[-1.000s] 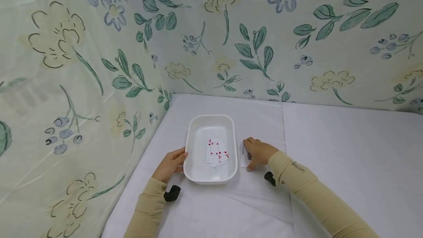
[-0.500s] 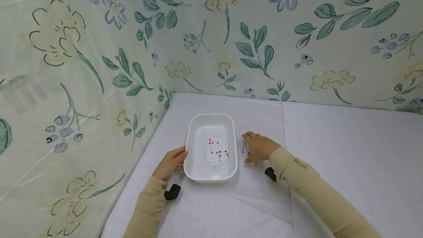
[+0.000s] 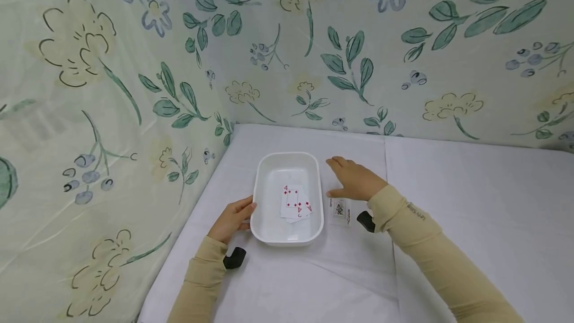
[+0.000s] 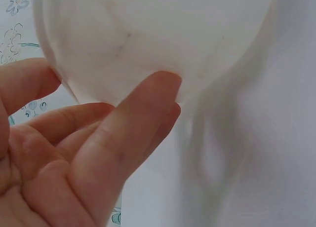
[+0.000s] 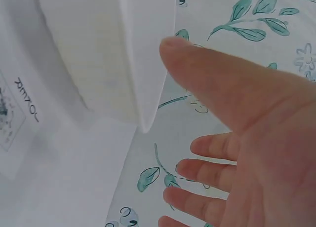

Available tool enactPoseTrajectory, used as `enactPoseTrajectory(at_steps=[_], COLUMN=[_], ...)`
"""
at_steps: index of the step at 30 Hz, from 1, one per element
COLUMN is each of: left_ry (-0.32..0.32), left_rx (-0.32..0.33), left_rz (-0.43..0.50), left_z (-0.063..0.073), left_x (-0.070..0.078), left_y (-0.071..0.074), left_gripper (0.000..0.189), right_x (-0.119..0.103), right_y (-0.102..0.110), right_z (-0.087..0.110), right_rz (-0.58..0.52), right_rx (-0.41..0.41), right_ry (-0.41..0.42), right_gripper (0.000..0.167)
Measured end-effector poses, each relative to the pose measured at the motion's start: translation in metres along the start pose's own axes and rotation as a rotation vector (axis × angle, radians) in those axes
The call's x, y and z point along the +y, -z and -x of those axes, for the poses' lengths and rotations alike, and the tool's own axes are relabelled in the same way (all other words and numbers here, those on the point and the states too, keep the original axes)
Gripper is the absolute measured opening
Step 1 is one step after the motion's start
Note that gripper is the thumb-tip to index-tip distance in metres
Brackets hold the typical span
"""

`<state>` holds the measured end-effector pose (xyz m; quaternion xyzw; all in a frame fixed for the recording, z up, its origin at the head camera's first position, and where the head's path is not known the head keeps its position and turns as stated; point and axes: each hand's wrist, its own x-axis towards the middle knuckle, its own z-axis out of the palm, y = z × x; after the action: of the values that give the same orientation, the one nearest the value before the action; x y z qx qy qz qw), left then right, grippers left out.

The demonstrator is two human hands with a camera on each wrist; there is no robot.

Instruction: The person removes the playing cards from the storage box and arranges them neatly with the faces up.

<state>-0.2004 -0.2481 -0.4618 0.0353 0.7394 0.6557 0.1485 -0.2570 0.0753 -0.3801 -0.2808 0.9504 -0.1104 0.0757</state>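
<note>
A white tray (image 3: 287,159) stands on the table, and my left hand (image 3: 232,219) holds its left edge. In the left wrist view the thumb lies on the outside of the tray (image 4: 163,34), with fingers behind its rim. Inside the tray lie a few overlapping playing cards (image 3: 292,203); the top one is a four of diamonds. To the right of the tray a joker card (image 3: 340,211) lies face up on the cloth. Just beyond that card my right hand (image 3: 356,179) hovers, fingers spread and holding nothing; the right wrist view shows the same joker card (image 5: 15,111) at left.
White cloth (image 3: 471,223) covers the table. Floral-patterned sheets (image 3: 314,49) rise behind it and along its left side. A black wrist device (image 3: 234,259) sits under the left sleeve, another black device (image 3: 366,222) under the right one.
My right hand has let go of the joker card and moved up and away from it, leaving the card uncovered beside the tray. My left hand stays at the tray's edge.
</note>
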Motion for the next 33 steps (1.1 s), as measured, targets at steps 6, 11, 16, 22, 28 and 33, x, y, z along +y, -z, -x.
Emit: enactPoseTrajectory(at_steps=[6, 11, 16, 22, 28, 33], left_ry=[0.004, 0.002, -0.002, 0.005, -0.008, -0.015], left_rx=[0.002, -0.002, -0.004, 0.013, 0.016, -0.002], left_rz=[-0.001, 0.004, 0.011, 0.008, 0.001, 0.007], left_z=[0.001, 0.002, 0.001, 0.0, 0.0, 0.0], left_x=[0.0, 0.001, 0.001, 0.001, 0.001, 0.001], left_y=[0.0, 0.001, 0.0, 0.0, 0.0, 0.0], left_gripper=[0.05, 0.049, 0.049, 0.048, 0.046, 0.046], right_x=[-0.016, -0.028, -0.039, -0.05, -0.059, -0.065], right_y=[0.007, 0.008, 0.009, 0.003, -0.005, -0.014], right_z=[-0.008, -0.017, -0.025, -0.037, -0.051, -0.063], right_rz=[-0.011, -0.002, -0.016, -0.025, -0.02, 0.002], right_rx=[0.022, 0.017, 0.003, -0.019, -0.038, -0.1], right_ry=[0.032, 0.062, 0.07, 0.067, 0.074, 0.05], right_gripper=[0.083, 0.083, 0.084, 0.085, 0.086, 0.088])
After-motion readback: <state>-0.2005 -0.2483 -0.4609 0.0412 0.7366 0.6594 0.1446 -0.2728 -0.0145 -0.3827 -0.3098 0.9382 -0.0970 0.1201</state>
